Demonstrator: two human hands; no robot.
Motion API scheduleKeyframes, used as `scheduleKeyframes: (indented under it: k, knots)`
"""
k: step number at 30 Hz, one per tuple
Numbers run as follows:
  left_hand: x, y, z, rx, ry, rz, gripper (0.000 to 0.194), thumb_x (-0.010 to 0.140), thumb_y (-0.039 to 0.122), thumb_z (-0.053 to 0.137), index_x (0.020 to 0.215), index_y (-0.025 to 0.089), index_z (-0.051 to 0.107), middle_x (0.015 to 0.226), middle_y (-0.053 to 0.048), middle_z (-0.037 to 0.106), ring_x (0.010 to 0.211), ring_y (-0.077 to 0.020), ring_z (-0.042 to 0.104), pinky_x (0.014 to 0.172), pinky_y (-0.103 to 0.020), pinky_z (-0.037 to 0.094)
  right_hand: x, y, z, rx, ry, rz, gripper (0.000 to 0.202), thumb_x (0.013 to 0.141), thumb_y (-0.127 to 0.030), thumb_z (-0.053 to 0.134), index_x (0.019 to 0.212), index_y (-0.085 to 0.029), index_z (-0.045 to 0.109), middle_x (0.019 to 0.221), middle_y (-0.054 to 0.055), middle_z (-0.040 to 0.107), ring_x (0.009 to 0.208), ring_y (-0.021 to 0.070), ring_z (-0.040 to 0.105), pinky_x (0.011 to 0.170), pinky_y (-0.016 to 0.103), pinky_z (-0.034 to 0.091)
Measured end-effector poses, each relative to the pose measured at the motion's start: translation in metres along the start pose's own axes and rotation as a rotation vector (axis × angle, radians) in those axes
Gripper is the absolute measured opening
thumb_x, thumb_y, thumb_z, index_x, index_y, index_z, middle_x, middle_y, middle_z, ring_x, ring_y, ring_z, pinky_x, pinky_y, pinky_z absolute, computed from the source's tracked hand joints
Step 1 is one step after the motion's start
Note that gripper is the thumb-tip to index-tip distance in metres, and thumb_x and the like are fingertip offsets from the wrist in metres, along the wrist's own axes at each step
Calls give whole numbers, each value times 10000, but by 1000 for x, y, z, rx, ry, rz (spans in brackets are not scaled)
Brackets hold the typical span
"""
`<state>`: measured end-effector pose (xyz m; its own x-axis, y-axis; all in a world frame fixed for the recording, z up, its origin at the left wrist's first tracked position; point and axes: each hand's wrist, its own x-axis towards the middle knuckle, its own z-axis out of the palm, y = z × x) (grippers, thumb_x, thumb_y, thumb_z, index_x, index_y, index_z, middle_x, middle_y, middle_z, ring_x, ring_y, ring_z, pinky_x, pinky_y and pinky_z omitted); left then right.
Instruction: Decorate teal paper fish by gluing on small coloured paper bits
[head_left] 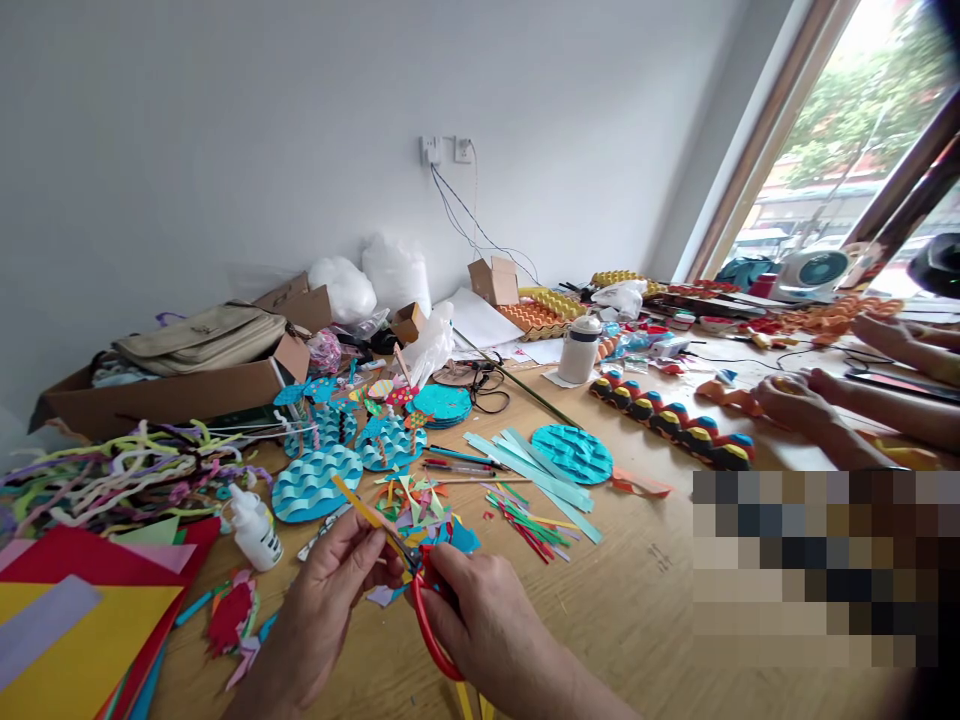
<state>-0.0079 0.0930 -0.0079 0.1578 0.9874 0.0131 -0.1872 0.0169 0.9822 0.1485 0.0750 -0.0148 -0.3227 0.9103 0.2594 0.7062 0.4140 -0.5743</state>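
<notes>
"Scissors point(431, 615) with red handles were in the right hand point(487, 610), low and near the middle of the view. The handle end lay toward the person, and the blades pointed away and to the left."

"And the yellow strip point(358, 503)?"

"Its long axis ran on a slant, from far left to near right, with the near end at the blades. The left hand point(341, 570) held it in a narrow pinch between thumb and fingers."

"How was the right grip?"

"Closed round the handles. I couldn't tell how wide the blades stood, as fingers and paper partly hid them."

"What lay around?"

"Paper scraps point(420, 500) were spread just beyond the hands, right ahead of the blades. A glue bottle point(256, 530) stood to the left, with coloured sheets point(75, 640) nearer the left edge. Wavy blue discs point(316, 484) lay farther back."

"And to the right?"

"Thin coloured strips point(529, 528), then pale blue strips point(551, 485) beside a crinkled disc point(571, 453). A white cup point(581, 352) stood farther off, and another person's hands point(796, 402) were at work at the right side of the table point(622, 590)."
</notes>
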Motion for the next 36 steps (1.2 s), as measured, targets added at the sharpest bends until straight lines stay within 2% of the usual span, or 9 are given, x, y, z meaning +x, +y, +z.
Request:
scheduleKeyframes:
  k: [15, 20, 24, 28, 29, 30, 32, 36]
  knots:
    - [-2, 3, 5, -46, -20, -58, 179, 744, 360, 615, 831, 203, 611, 733, 0, 618, 681, -150, 550, 632, -265, 470, 0, 3, 0, -14, 22, -1, 131, 775, -248, 425, 661, -194, 463, 541, -17, 518, 466, 91, 403, 462, 199, 216]
    - [-2, 2, 5, -63, -15, -77, 185, 745, 345, 616, 857, 198, 617, 746, -3, 609, 685, -151, 554, 633, -270, 469, 1, 4, -1, 65, -10, 30, 150, 780, -241, 425, 647, -184, 466, 546, -13, 502, 476, 83, 388, 468, 191, 241]
    - [0, 1, 5, -24, 30, -62, 191, 715, 358, 639, 770, 176, 624, 713, -3, 601, 633, -131, 532, 601, -250, 472, 8, 9, -1, 341, -86, 137, 230, 814, -305, 399, 632, -173, 446, 557, -17, 488, 494, 73, 396, 457, 174, 279]
    - [2, 2, 6, 19, 117, -42, 216, 676, 372, 663, 722, 169, 608, 628, 15, 577, 589, -120, 517, 561, -224, 466, 15, 15, 0, 732, -345, 341, 314, 822, -416, 355, 642, -172, 434, 514, -32, 477, 404, 62, 420, 374, 160, 288]
    - [2, 2, 6, 29, 134, -34, 220, 672, 375, 663, 716, 168, 603, 615, 16, 574, 580, -119, 513, 552, -219, 463, 17, 16, -1, 797, -378, 382, 325, 808, -442, 371, 643, -170, 436, 505, -34, 478, 382, 60, 416, 356, 161, 284]
    - [2, 3, 6, 39, 147, -28, 225, 669, 379, 660, 716, 168, 600, 609, 16, 575, 576, -119, 511, 546, -216, 461, 18, 17, -2, 848, -375, 409, 329, 783, -464, 409, 647, -166, 440, 508, -35, 482, 373, 59, 415, 348, 163, 285]
    - [1, 5, 7, 63, 164, -19, 230, 664, 385, 654, 713, 169, 595, 600, 17, 576, 570, -121, 508, 539, -214, 458, 19, 17, -4, 945, -291, 421, 322, 699, -468, 532, 668, -158, 450, 532, -39, 490, 387, 54, 422, 365, 168, 312]
    - [1, 7, 8, 128, 163, -13, 209, 673, 379, 629, 705, 176, 593, 602, 15, 584, 575, -129, 524, 547, -212, 449, 22, 10, -9, 1163, -164, 381, 366, 558, -394, 688, 713, -152, 461, 559, -63, 477, 418, 45, 422, 406, 174, 336]
